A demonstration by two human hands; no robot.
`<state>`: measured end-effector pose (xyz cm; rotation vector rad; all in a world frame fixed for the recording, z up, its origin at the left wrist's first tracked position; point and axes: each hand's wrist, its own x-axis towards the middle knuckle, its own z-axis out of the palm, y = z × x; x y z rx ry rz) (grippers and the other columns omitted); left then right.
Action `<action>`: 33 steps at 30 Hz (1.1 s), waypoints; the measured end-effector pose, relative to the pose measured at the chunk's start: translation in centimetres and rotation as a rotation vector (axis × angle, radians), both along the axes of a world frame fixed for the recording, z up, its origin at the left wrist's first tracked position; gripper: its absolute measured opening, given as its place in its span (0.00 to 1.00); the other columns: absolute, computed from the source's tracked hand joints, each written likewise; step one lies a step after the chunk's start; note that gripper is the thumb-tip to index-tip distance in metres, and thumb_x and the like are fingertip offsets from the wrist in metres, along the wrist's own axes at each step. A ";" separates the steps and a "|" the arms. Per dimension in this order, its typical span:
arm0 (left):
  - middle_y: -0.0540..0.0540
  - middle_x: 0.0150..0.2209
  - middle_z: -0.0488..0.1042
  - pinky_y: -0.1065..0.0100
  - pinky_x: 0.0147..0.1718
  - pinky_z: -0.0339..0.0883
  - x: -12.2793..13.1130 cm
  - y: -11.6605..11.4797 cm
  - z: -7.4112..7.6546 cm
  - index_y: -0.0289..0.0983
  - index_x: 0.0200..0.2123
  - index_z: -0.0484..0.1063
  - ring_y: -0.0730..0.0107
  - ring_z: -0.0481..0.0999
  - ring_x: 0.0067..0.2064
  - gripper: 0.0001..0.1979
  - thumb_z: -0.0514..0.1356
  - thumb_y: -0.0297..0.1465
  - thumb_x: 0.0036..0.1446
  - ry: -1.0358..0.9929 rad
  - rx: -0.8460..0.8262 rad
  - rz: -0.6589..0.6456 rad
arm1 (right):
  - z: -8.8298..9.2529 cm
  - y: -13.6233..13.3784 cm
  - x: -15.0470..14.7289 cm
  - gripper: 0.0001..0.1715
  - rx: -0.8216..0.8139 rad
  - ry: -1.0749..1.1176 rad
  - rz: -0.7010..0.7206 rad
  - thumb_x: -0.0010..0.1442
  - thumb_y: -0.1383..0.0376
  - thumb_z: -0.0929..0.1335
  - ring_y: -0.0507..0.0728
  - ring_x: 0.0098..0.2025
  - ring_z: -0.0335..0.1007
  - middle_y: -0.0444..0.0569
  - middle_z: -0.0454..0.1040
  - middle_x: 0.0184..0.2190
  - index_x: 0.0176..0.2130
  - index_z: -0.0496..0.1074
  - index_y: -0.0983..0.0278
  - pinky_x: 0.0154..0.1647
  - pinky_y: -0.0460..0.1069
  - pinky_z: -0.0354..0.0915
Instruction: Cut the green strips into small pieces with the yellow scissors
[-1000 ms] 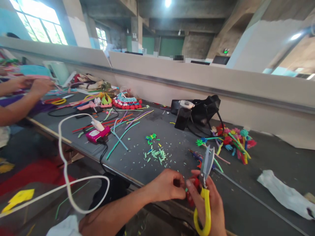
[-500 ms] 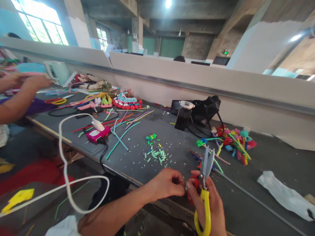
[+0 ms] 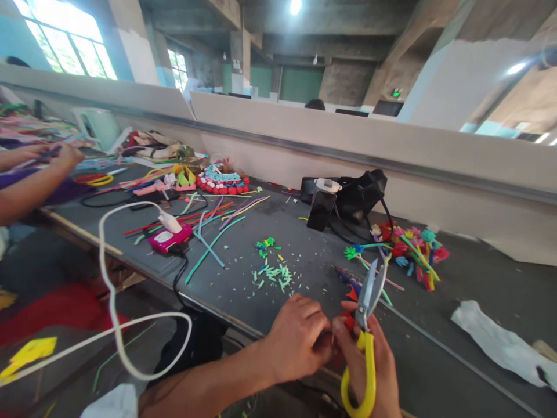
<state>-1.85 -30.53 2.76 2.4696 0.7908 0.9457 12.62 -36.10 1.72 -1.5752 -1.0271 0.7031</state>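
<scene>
My right hand (image 3: 374, 354) is closed round a pair of scissors (image 3: 366, 351) with yellow handles, blades pointing up and slightly apart. A small red piece (image 3: 347, 323) shows between its thumb and fingers; its kind I cannot make out. My left hand (image 3: 298, 337) has its fingers curled together right beside the right thumb, at the table's front edge, and what they pinch is hidden. Beyond the hands lie pale green clippings (image 3: 276, 274) and a small heap of green and blue bits (image 3: 264, 246). A dark blue and red item (image 3: 350, 281) rests behind the scissors.
Coloured stems with flower-like ends (image 3: 420, 249) lie at the right, near a black bag (image 3: 363, 197) and a phone (image 3: 321, 210). Loose fuzzy strips (image 3: 215, 249) and a magenta power block (image 3: 170, 238) with a white cable are at the left. A co-worker's hands (image 3: 65, 154) work farther left.
My left hand has turned over, back of the hand up, its fingers closing in beside the right thumb. The right hand still holds the scissors. The co-worker's hands have moved slightly.
</scene>
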 end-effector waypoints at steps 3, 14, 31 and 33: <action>0.47 0.25 0.70 0.63 0.36 0.56 0.1 -0.1 0.1 0.37 0.25 0.68 0.66 0.67 0.31 0.03 0.59 0.24 0.48 -0.045 -0.073 0.006 | -0.1 0.0 -0.1 0.32 -0.019 0.084 0.016 0.52 0.48 0.73 0.53 0.23 0.71 0.43 0.75 0.27 0.49 0.68 0.64 0.24 0.45 0.68; 0.51 0.22 0.69 0.70 0.31 0.56 -1.5 3.2 2.1 0.36 0.23 0.72 0.74 0.65 0.27 0.04 0.64 0.31 0.44 -0.952 -1.074 0.123 | -1.5 -0.4 -0.6 0.26 0.098 -0.456 0.025 0.58 0.47 0.68 0.56 0.30 0.78 0.50 0.80 0.34 0.45 0.75 0.65 0.30 0.45 0.70; 0.49 0.24 0.70 0.68 0.32 0.59 -1.0 2.5 2.1 0.36 0.23 0.71 0.72 0.66 0.28 0.05 0.65 0.30 0.45 -1.063 -1.121 0.098 | -2.7 -1.0 -1.2 0.27 0.123 -0.718 0.156 0.66 0.47 0.62 0.54 0.28 0.80 0.47 0.82 0.31 0.47 0.76 0.62 0.27 0.43 0.70; 0.50 0.24 0.70 0.69 0.32 0.59 -1.0 2.5 2.1 0.36 0.24 0.71 0.72 0.66 0.28 0.05 0.65 0.30 0.45 -1.066 -1.125 0.100 | -2.7 -1.0 -1.0 0.26 0.130 -0.727 0.170 0.66 0.48 0.62 0.54 0.26 0.79 0.48 0.82 0.30 0.48 0.77 0.63 0.26 0.42 0.70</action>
